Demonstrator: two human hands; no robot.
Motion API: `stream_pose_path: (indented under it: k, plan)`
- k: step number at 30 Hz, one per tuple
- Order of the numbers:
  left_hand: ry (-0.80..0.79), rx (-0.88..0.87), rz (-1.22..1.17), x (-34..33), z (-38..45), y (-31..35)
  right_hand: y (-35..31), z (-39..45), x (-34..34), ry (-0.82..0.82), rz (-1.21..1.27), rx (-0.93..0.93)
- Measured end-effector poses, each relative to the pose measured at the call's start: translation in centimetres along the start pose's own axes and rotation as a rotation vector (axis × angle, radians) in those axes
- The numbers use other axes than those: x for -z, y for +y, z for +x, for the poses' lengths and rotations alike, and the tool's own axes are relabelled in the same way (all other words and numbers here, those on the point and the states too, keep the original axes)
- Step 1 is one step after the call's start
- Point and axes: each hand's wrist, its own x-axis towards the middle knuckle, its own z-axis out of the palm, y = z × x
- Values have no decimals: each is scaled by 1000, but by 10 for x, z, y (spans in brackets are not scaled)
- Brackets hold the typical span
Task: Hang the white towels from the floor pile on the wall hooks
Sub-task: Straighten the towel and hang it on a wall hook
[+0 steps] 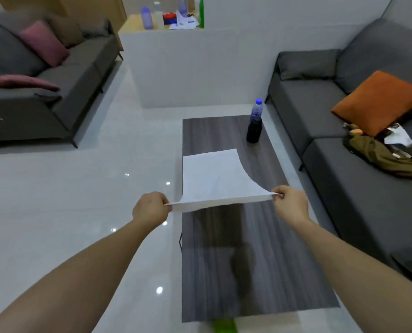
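Glossy pale tiled floor [80, 188], white walls, and a living room setup with a long dark wood-grain coffee table [224, 272] running down the middle. Right now one white cloth towel [214, 179] is stretched out in the air over that table. The left hand [151, 209] pinches one near corner and the right hand [290, 203] pinches the other, fingers curled tight on the hem at both ends, so the near edge is pulled taut between them and the rest hangs away toward the far side.

As for progress, I'd say this is early or mid-way at best. The towel is in hand and spread, but no wall hooks show anywhere in this view, and neither does any floor pile, so I can't tell how many towels are hung or how many are left. My guess is this one still has to be carried to a hook, wherever they are.

Rest of the room: a plastic bottle with a blue cap and dark liquid [255, 123] stands at the far end of the table, well apart from the towel. A dark grey sofa with an orange cushion [378, 102] runs along the right, with an olive bag [378, 155] and some clutter on the seat. Another grey sofa with pink cushions [44, 42] sits on the left. Behind, a low white partition [188, 68] has bottles on a ledge past it.
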Motion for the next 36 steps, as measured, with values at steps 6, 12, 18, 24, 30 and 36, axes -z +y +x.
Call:
stream_pose_path:
  k: [6,12,18,24,30,36]
  plan:
    - [-283,-32,96,-64,-86,-68,65,-150,-37,-126,-86,-172]
    - [-322,-38,70,-95,-119,-104,90,-209,-53,-162,-137,-255]
    - [-255,-11,41,-99,-83,-88,83,-167,-55,-153,-52,-273]
    - [-183,56,1,-95,5,-39,69,-59,-60,-207,-37,-236]
    - [-96,139,-28,-98,102,4,51,62,-75,-211,-37,-207]
    - [-72,232,-91,-140,140,10,62,113,-120,-242,-55,-264]
